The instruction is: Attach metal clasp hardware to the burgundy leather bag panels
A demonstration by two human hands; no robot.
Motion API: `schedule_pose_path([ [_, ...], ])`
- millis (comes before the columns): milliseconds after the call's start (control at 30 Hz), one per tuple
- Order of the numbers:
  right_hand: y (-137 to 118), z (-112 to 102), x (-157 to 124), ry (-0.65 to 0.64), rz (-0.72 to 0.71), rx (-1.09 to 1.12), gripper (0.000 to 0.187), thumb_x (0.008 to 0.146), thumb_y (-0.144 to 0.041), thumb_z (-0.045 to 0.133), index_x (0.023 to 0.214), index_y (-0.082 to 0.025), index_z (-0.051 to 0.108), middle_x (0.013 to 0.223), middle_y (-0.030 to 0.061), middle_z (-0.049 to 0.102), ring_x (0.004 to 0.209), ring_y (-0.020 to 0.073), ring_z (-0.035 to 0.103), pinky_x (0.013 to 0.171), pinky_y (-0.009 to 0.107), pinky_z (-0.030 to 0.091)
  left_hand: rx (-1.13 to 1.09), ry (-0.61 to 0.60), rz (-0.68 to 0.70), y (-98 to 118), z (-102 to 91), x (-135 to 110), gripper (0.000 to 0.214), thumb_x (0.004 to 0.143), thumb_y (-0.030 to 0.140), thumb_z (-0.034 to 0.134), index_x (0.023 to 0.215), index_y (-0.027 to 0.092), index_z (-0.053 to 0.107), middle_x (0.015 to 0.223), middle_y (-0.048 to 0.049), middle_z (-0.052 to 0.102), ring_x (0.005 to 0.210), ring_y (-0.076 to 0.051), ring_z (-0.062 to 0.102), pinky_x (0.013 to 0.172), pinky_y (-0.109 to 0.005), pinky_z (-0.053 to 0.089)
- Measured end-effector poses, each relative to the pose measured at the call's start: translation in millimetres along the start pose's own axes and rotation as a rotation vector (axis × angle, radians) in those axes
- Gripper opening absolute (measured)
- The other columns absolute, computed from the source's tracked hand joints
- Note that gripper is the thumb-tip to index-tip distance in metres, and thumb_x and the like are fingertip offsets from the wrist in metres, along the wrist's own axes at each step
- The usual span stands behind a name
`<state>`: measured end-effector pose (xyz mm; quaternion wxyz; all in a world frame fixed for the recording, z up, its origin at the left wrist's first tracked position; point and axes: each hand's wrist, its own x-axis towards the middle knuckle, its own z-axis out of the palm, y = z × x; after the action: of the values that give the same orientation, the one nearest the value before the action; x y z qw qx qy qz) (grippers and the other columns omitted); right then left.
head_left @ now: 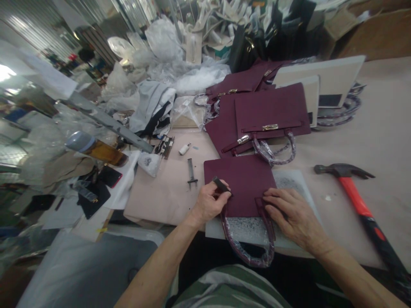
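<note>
A burgundy handbag (244, 182) lies flat on a grey speckled slab (289, 179) at the table's near edge, its wrapped handle (253, 252) hanging toward me. My left hand (210, 201) pinches a small dark strap-like piece (221, 185) at the bag's lower left edge. My right hand (292, 211) rests flat on the bag's lower right corner, fingers spread by the handle's base.
A hammer (356, 192) with a red and black handle lies to the right. More burgundy handbags (269, 115) are stacked behind. A dark metal tool (191, 173), a small white bottle (184, 149), an amber bottle (96, 149) and piled plastic wrap (163, 42) lie at the left and back.
</note>
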<state>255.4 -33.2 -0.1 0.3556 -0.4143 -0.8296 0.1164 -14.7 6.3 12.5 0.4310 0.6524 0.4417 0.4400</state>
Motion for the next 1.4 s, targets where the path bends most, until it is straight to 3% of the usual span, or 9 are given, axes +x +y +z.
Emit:
schedule_pose_path([
  [133,0,0,0,-0.001,-0.005,0.006,0.015,0.105,-0.021,0.052,0.114,-0.016,0.063,0.117,0.0087,0.062,0.105,0.0246,0.057,0.088,0.042,0.046,-0.075,0.056,-0.066,-1,5.1,1,0.026,0.082,0.017,0.069,0.107,0.015,0.066,0.095,-0.0063,0.072,0.078,-0.015,0.069,0.067,-0.019,0.056],
  [333,0,1,2,0.001,-0.004,-0.001,0.015,0.105,-0.021,0.051,0.113,-0.016,0.063,0.116,0.0087,0.062,0.104,0.0243,0.056,0.087,0.042,0.045,-0.192,0.02,-0.16,-5,2.4,-1,0.026,0.08,0.02,0.076,0.102,0.015,0.064,0.09,-0.0054,0.072,0.077,-0.016,0.07,0.072,-0.023,0.059],
  [600,0,1,1,0.009,0.004,-0.008,0.016,0.105,-0.022,0.051,0.113,-0.016,0.064,0.116,0.0091,0.062,0.104,0.0249,0.057,0.088,0.042,0.046,-0.043,-0.038,-0.003,5,3.4,-10,0.009,0.088,0.02,0.072,0.095,0.015,0.073,0.093,-0.0061,0.073,0.086,-0.018,0.07,0.079,-0.026,0.057],
  [900,-2,-1,1,0.012,0.023,0.001,0.017,0.105,-0.024,0.051,0.112,-0.017,0.065,0.116,0.0091,0.063,0.102,0.0254,0.058,0.087,0.043,0.046,0.017,-0.034,0.047,2,8.4,-15,0.008,0.088,0.02,0.07,0.095,0.016,0.072,0.094,-0.0057,0.075,0.088,-0.02,0.071,0.083,-0.03,0.058],
  [1167,0,1,0,0.008,0.017,0.007,0.016,0.105,-0.024,0.051,0.113,-0.017,0.064,0.116,0.0089,0.063,0.103,0.0255,0.057,0.089,0.043,0.046,0.035,-0.04,0.084,4,10.3,-15,0.005,0.088,0.017,0.069,0.092,0.016,0.072,0.091,-0.0049,0.074,0.083,-0.018,0.071,0.08,-0.026,0.057],
  [1400,1,2,-1,-0.004,0.027,-0.002,0.017,0.105,-0.024,0.051,0.114,-0.016,0.063,0.117,0.0091,0.062,0.104,0.0257,0.057,0.089,0.044,0.046,0.179,-0.011,0.202,2,15.9,-16,0.007,0.092,0.019,0.064,0.097,0.016,0.068,0.092,-0.0066,0.073,0.084,-0.02,0.071,0.08,-0.029,0.057],
])
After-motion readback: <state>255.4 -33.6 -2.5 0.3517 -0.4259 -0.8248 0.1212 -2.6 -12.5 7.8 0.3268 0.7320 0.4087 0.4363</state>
